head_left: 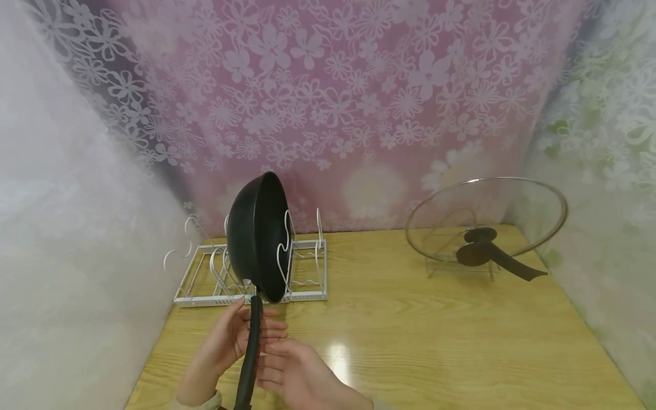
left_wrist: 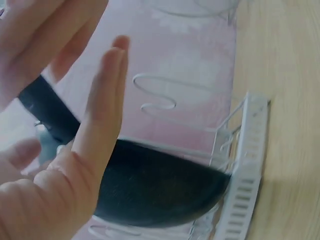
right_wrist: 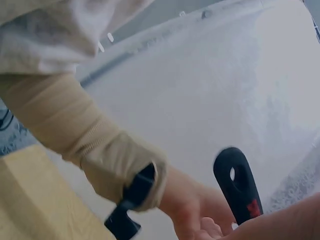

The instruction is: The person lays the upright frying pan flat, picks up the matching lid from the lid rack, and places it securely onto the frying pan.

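Observation:
A black wok (head_left: 243,233) stands on its edge between the wires of a white rack (head_left: 307,296), its long black handle (head_left: 249,353) pointing toward me. My left hand (head_left: 220,344) lies to the left of the handle, with straight fingers passing behind it. From the right, my right hand (head_left: 307,376) comes up to the handle, fingers extended; whether they touch it is unclear. In the left wrist view the wok (left_wrist: 155,190) sits low in the rack (left_wrist: 245,165). The handle's end (right_wrist: 237,185), with a hanging hole, shows in the right wrist view.
At the right, a glass lid (head_left: 556,219) with a black handle (head_left: 512,265) leans on a small wire stand (head_left: 433,267). Flowered sheeting (head_left: 359,114) hangs behind and beside the wooden table (head_left: 435,341).

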Demonstrator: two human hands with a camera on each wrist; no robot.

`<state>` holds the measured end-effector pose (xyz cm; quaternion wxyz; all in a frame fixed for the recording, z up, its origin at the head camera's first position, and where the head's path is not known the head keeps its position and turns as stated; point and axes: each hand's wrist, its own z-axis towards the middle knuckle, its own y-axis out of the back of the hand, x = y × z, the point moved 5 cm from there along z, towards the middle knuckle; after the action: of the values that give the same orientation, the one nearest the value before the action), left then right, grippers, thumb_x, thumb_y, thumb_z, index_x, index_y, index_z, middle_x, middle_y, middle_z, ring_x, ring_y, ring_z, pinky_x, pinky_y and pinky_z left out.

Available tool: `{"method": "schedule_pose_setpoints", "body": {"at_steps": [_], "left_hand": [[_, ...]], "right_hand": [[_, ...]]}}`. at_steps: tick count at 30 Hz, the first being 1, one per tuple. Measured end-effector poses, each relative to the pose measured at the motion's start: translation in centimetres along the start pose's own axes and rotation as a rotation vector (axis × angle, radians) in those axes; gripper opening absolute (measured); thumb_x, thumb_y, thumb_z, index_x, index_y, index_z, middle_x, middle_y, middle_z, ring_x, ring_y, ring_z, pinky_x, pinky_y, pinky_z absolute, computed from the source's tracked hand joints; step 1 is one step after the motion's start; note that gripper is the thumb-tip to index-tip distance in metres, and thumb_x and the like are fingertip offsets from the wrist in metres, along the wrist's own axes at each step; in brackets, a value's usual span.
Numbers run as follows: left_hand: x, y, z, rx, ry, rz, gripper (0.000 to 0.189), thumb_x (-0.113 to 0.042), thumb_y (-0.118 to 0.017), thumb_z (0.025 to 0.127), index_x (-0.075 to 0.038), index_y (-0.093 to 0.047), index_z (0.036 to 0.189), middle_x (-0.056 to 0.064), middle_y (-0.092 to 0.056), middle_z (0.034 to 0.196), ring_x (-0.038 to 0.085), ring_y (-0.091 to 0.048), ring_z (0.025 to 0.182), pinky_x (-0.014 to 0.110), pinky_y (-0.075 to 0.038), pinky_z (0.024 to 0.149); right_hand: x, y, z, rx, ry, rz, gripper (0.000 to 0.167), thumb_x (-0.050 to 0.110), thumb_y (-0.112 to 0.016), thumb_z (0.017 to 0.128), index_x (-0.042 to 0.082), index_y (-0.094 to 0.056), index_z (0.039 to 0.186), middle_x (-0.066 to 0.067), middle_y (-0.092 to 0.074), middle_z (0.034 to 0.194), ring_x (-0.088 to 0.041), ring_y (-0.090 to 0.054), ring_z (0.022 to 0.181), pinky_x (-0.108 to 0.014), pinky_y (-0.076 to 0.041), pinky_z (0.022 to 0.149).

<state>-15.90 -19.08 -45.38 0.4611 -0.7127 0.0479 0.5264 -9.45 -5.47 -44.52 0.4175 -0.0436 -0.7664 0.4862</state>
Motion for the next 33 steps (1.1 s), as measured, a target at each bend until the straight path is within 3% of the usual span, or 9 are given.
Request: {"method": "schedule_pose_setpoints", "body": {"at_steps": [3, 7, 11, 16, 26, 33], "left_hand": [[0.3, -0.2, 0.3, 0.074, -0.031, -0.118, 0.075, -0.038, 0.001, 0.108, 0.009, -0.052, 0.134, 0.029, -0.059, 0.129, 0.040, -0.056, 0.124, 0.045, -0.043, 0.107], [0.5, -0.6, 0.9, 0.103, -0.032, -0.189, 0.076, -0.036, 0.001, 0.107, 0.010, -0.053, 0.132, 0.029, -0.061, 0.126, 0.039, -0.058, 0.121, 0.043, -0.045, 0.106], [0.6, -1.1, 1.2, 0.072, 0.001, -0.210, 0.073, -0.035, -0.002, 0.107, 0.008, -0.057, 0.130, 0.025, -0.065, 0.122, 0.034, -0.063, 0.117, 0.039, -0.048, 0.103], [0.6, -1.5, 1.2, 0.028, 0.017, -0.259, 0.071, -0.035, -0.006, 0.107, 0.008, -0.059, 0.127, 0.024, -0.067, 0.118, 0.032, -0.066, 0.112, 0.036, -0.052, 0.097], [0.3, -1.7, 1.3, 0.023, 0.014, -0.293, 0.070, -0.032, -0.006, 0.107, 0.010, -0.059, 0.125, 0.023, -0.069, 0.112, 0.029, -0.068, 0.107, 0.033, -0.054, 0.093], [0.1, -1.8, 1.4, 0.030, 0.026, -0.310, 0.070, -0.031, -0.006, 0.107, 0.009, -0.061, 0.124, 0.020, -0.071, 0.109, 0.025, -0.071, 0.102, 0.029, -0.056, 0.088]], "right_hand": [[-0.8, -0.6, 0.2, 0.021, -0.034, 0.026, 0.030, 0.025, -0.042, 0.098, 0.006, -0.058, 0.116, -0.002, -0.065, 0.110, -0.015, -0.061, 0.106, -0.032, -0.043, 0.103], [-1.2, -1.2, 0.5, 0.054, -0.048, 0.047, 0.042, 0.026, -0.040, 0.099, -0.003, -0.055, 0.126, -0.004, -0.067, 0.114, -0.018, -0.062, 0.111, -0.033, -0.042, 0.106], [-1.4, -1.4, 0.6, 0.059, -0.039, 0.066, 0.049, 0.027, -0.041, 0.097, -0.007, -0.050, 0.131, -0.005, -0.067, 0.115, -0.020, -0.062, 0.114, -0.032, -0.042, 0.106], [-1.6, -1.6, 1.0, 0.059, -0.037, 0.104, 0.045, 0.023, -0.041, 0.096, -0.007, -0.054, 0.127, -0.008, -0.067, 0.111, -0.021, -0.062, 0.112, -0.037, -0.040, 0.110], [-2.3, -1.7, 1.3, 0.031, -0.032, 0.114, 0.030, 0.024, -0.044, 0.095, 0.007, -0.063, 0.110, -0.008, -0.067, 0.109, -0.023, -0.063, 0.111, -0.041, -0.040, 0.109], [-2.3, -2.1, 1.4, 0.030, -0.055, 0.125, 0.027, 0.026, -0.044, 0.096, 0.010, -0.063, 0.108, -0.008, -0.067, 0.108, -0.022, -0.063, 0.109, -0.042, -0.040, 0.109]]}}
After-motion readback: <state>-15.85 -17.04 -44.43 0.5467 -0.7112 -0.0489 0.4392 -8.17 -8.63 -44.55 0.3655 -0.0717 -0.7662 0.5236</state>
